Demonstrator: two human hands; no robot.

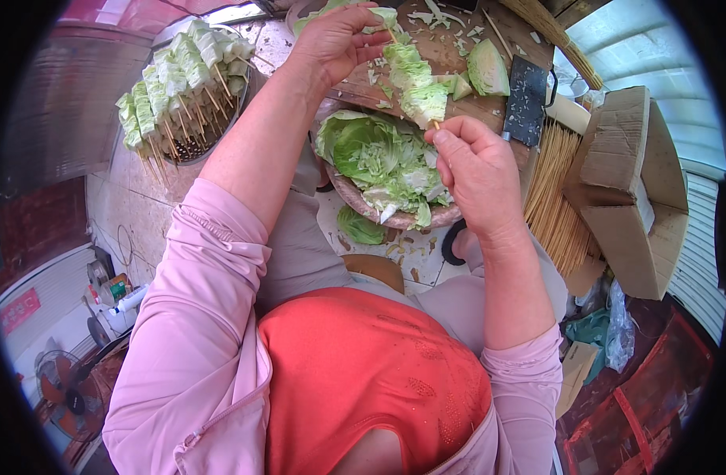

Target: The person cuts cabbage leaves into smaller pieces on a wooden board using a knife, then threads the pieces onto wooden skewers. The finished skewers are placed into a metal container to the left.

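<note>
My right hand [478, 172] pinches the lower end of a bamboo skewer [436, 124] between thumb and fingers. Folded pale-green cabbage leaves [419, 83] are threaded along that skewer, which slants up and away to the left. At its far tip, my left hand [342, 44] has thumb and fingers around a cabbage leaf piece [386, 16]; the fingers partly hide the grip. Below the skewer sits a pinkish basin [354, 199] of loose cabbage leaves [392, 157]. Behind is a wooden board [452, 50] with a cabbage wedge [487, 68] and scraps.
A cleaver [524, 98] lies at the board's right edge. Bundled bare skewers [555, 196] and a cardboard box [612, 154] are to the right. At left, cabbage skewers [179, 77] fill a perforated container [190, 153]. A cabbage leaf [360, 225] lies on the littered floor.
</note>
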